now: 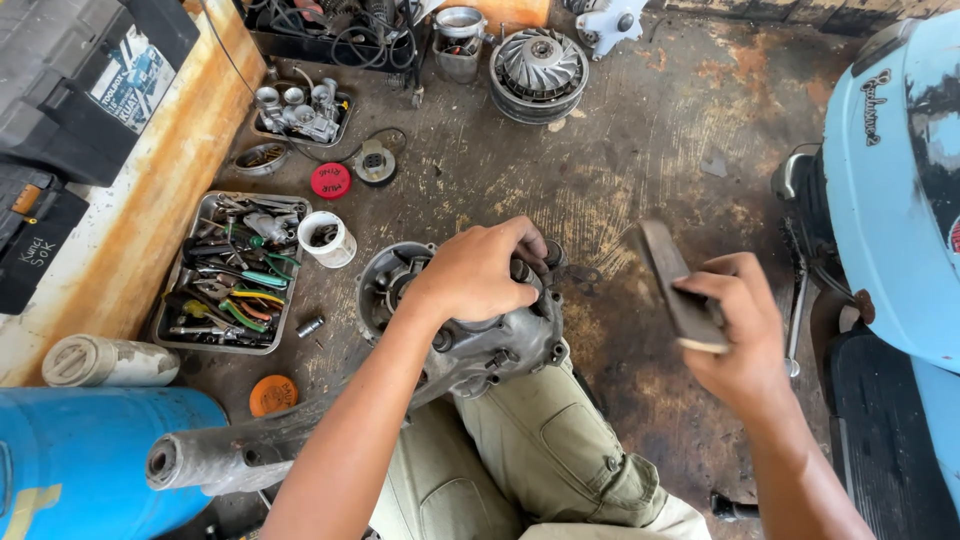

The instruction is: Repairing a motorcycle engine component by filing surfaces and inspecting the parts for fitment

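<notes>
I judge the grey metal engine casing [470, 330], resting on my lap near centre, heavy, rigid and greasy, best held by its rim. My left hand [480, 272] is curled over its top, and my right hand [740, 325] pinches a flat dark bar [675, 280].

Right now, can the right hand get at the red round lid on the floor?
Probably not directly. The right hand holds a flat dark bar far to the right, while the red lid lies far left; the left hand and the engine casing it grips sit between them.
</notes>
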